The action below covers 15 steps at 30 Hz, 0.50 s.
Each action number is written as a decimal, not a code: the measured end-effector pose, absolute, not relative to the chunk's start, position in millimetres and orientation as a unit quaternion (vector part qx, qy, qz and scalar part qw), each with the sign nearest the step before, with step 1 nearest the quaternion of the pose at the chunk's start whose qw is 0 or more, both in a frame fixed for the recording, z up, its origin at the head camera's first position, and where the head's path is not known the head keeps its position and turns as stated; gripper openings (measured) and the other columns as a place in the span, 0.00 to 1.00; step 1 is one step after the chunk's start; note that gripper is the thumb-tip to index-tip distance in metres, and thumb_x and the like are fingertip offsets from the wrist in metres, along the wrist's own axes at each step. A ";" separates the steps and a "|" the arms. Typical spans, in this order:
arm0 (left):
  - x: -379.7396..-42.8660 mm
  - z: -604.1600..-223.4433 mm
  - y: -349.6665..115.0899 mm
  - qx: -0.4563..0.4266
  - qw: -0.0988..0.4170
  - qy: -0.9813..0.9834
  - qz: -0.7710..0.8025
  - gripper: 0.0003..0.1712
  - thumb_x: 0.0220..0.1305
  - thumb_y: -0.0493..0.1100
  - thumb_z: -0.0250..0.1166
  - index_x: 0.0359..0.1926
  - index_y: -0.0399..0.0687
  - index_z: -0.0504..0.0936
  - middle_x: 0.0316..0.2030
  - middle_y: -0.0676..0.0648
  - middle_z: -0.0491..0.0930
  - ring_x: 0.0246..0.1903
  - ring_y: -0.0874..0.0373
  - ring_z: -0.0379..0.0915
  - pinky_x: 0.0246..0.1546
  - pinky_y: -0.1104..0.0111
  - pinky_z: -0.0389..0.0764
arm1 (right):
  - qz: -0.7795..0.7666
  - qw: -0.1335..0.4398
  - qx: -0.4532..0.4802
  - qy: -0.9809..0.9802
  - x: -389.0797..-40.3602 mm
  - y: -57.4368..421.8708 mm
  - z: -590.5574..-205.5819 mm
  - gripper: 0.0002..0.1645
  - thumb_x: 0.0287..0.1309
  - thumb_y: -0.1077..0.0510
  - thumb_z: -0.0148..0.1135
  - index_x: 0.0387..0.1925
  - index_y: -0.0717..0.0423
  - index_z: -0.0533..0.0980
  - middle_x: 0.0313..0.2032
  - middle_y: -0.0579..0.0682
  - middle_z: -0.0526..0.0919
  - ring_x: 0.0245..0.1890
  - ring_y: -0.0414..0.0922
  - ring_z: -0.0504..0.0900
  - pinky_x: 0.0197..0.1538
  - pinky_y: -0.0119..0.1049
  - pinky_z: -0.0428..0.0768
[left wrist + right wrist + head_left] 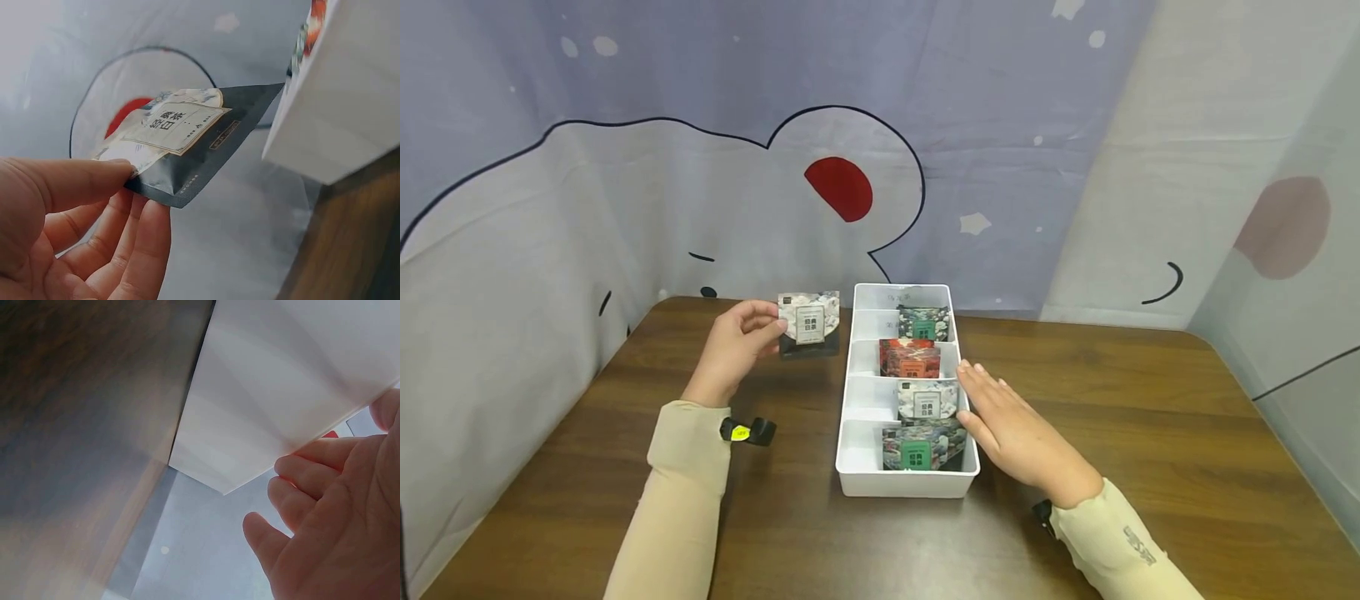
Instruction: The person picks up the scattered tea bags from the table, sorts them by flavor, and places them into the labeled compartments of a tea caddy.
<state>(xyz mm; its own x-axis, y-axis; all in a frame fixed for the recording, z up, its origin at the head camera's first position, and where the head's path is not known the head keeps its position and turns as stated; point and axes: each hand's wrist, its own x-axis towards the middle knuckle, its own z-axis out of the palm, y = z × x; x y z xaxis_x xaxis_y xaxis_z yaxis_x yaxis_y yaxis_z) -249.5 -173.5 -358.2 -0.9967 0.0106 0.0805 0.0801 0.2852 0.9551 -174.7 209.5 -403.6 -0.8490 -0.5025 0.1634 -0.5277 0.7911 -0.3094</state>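
Left hand holds a tea sachet beside the white tray; right hand lies flat against the tray's side.

The left hand (733,346) pinches a grey-and-dark sachet (808,323) by its edge, thumb on top and fingers (134,250) under it, keeping it lifted above the tabletop (1150,417) just left of the tray (859,408), level with the tray's far end. The right hand (1015,433) has a wide, relaxed grip with fingers straight, resting along the tray's right wall near its front half. Inside the tray, on its right side, four sachets stand one behind another: a green one (923,322) farthest, then a red one (910,358), a pale one (927,401), and a blue-green one (921,447) nearest the front. A cartoon-printed cloth (850,167) hangs behind the tray.
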 end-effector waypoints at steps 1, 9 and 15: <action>-248.7 -357.1 -170.7 -0.034 0.031 -0.800 -0.599 0.17 0.73 0.39 0.63 0.56 0.33 0.75 0.45 0.42 0.80 0.38 0.62 0.78 0.41 0.72 0.85 | 0.175 0.036 0.272 -0.946 -174.7 209.4 -403.4 0.38 0.80 0.47 0.43 0.78 0.65 0.52 0.78 0.59 0.54 0.78 0.58 0.52 0.77 0.57 0.55; -240.7 -350.4 -149.5 -0.073 0.039 -0.792 -0.605 0.14 0.70 0.36 0.65 0.53 0.33 0.77 0.43 0.42 0.81 0.36 0.62 0.79 0.40 0.71 0.85 | 0.173 0.035 0.273 -0.945 -175.0 209.1 -403.0 0.38 0.80 0.47 0.43 0.78 0.65 0.51 0.78 0.59 0.53 0.78 0.58 0.52 0.77 0.57 0.54; -233.6 -349.1 -133.4 -0.103 0.031 -0.784 -0.612 0.13 0.69 0.36 0.66 0.51 0.35 0.78 0.43 0.41 0.81 0.37 0.59 0.81 0.42 0.69 0.86 | 0.175 0.035 0.273 -0.945 -174.6 209.3 -402.9 0.38 0.80 0.46 0.43 0.78 0.65 0.51 0.78 0.59 0.53 0.78 0.58 0.51 0.77 0.57 0.54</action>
